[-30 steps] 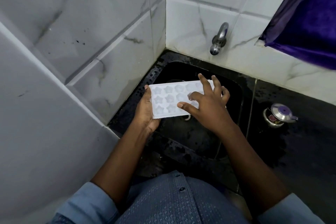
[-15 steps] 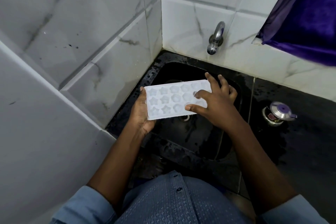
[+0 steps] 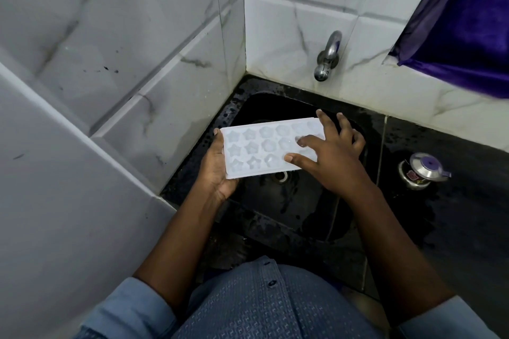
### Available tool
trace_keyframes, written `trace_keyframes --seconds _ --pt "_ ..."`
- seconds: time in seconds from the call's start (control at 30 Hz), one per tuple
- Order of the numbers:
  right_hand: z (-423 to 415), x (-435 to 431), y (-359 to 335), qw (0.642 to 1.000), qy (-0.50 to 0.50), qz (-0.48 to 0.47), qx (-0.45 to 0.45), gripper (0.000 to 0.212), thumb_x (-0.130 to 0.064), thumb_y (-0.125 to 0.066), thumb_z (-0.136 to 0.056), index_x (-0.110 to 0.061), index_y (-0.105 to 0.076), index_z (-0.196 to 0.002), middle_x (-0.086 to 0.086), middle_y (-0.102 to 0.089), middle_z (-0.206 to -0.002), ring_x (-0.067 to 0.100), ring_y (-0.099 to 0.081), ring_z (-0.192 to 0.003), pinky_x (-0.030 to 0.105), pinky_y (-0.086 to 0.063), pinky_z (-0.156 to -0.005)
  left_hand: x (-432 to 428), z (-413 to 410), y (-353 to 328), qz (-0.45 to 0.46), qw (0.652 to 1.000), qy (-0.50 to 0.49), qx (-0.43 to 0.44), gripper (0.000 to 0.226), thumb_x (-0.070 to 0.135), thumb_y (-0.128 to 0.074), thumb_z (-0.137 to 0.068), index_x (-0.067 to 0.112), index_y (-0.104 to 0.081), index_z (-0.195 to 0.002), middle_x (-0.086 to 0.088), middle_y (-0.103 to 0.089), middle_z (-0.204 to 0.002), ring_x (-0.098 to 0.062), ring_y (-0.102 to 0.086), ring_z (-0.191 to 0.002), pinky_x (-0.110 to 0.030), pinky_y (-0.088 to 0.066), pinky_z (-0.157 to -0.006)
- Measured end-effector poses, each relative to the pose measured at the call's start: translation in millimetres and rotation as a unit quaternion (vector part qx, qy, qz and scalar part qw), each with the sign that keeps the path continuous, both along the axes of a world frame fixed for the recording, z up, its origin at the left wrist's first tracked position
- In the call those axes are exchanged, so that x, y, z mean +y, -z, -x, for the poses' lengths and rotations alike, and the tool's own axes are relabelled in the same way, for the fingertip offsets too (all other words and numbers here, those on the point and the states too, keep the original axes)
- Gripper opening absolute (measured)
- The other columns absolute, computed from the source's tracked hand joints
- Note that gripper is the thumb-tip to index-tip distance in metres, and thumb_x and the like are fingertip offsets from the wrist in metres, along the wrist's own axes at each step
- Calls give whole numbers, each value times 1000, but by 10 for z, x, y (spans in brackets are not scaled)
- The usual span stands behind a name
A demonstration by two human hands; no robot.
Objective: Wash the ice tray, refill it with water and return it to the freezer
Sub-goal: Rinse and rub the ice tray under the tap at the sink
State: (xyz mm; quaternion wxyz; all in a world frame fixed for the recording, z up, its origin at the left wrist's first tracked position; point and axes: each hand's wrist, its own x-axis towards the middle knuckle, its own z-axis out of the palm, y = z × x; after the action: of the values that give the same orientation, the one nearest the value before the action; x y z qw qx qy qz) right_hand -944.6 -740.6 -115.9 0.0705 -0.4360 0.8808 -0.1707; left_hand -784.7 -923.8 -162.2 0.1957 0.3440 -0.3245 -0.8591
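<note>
The person stands over a black sink (image 3: 292,209) in the tiled corner, holding a white ice tray (image 3: 261,147) level above the basin. The left hand (image 3: 217,173) grips the tray's left end: its thumb lies along that short edge, and the rest of its fingers go underneath, where I cannot see them. The right hand (image 3: 334,158) lies spread on the tray's other end, fingers straight and apart. Its forefinger tip sits in one of the moulded hollows and its thumb rests near the tray's front edge, while the remaining fingers reach out past the tray's right end. Star- and flower-shaped hollows show between the two thumbs. Just below the right thumb, down in the basin, is the drain (image 3: 279,176). Beyond the right fingertips a metal tap (image 3: 327,56) juts from the wall. Well to the right of the right hand, a small steel pot (image 3: 420,172) with a purple-knobbed lid stands on the wet black counter (image 3: 462,228), and a purple cloth (image 3: 465,22) hangs above it
</note>
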Motion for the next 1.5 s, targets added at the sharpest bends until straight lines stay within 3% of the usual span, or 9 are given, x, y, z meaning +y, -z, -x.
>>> trace_keyframes --seconds 0.37,0.5,0.63,0.87,1.13,1.27,1.4,1.5 --pt "-20 -6 -55 1000 0 -6 3 58 -83 -47 -89 -40 -71 -119 -3 -4 -177 26 13 -160 57 3 -123 36 7 -41 6 1000 -1 -11 80 70 -31 -107 6 -61 -144 -22 -70 -137 -40 -69 -124 -52 -59 -96" --pt "-32 11 -55 1000 -4 -12 1 61 -84 -46 -89 -40 -71 -124 -3 -4 -177 26 13 -160 57 4 -123 51 -4 -69 3 1000 -1 -8 76 68 -30 -108 7 -65 -137 -20 -73 -132 -37 -74 -115 -47 -63 -85" --pt "-36 20 -64 1000 -3 -5 5 58 -83 -48 -90 -38 -71 -119 -2 -5 -177 27 12 -160 57 4 -123 72 -10 -44 13 1000 3 -11 80 69 -29 -107 5 -60 -146 -22 -69 -138 -41 -67 -127 -54 -57 -100" --pt "-24 48 -50 1000 4 -9 5 59 -84 -46 -90 -37 -72 -115 -2 -6 -177 27 13 -160 60 4 -123 115 13 -33 11 1000 10 -5 81 69 -30 -108 4 -56 -149 -23 -67 -140 -43 -65 -129 -55 -56 -103" --pt "-22 104 -23 1000 9 -3 1 60 -84 -45 -90 -38 -71 -120 -3 -9 -177 25 12 -160 59 7 -123 147 34 -56 12 1000 17 0 78 66 -29 -109 4 -56 -148 -23 -69 -139 -38 -72 -119 -49 -64 -87" --pt "-9 116 -6 1000 7 0 -5 62 -85 -43 -89 -38 -74 -114 -2 -8 -177 25 13 -160 60 6 -123 144 47 -47 18 1000 23 -4 80 67 -29 -108 4 -57 -148 -23 -67 -141 -40 -69 -125 -51 -61 -94" --pt "2 119 -4 1000 5 -3 -4 61 -84 -43 -90 -39 -73 -117 -3 -7 -177 25 12 -160 59 6 -123 152 53 -57 10 1000 23 3 77 66 -28 -109 6 -61 -142 -22 -70 -136 -36 -75 -114 -47 -64 -85" --pt "19 132 3 1000 2 20 -5 54 -83 -46 -90 -38 -72 -105 -3 -6 -177 24 12 -161 55 5 -123 146 51 -53 12 1000 26 1 78 66 -28 -109 5 -59 -145 -21 -71 -136 -36 -74 -116 -47 -65 -83"
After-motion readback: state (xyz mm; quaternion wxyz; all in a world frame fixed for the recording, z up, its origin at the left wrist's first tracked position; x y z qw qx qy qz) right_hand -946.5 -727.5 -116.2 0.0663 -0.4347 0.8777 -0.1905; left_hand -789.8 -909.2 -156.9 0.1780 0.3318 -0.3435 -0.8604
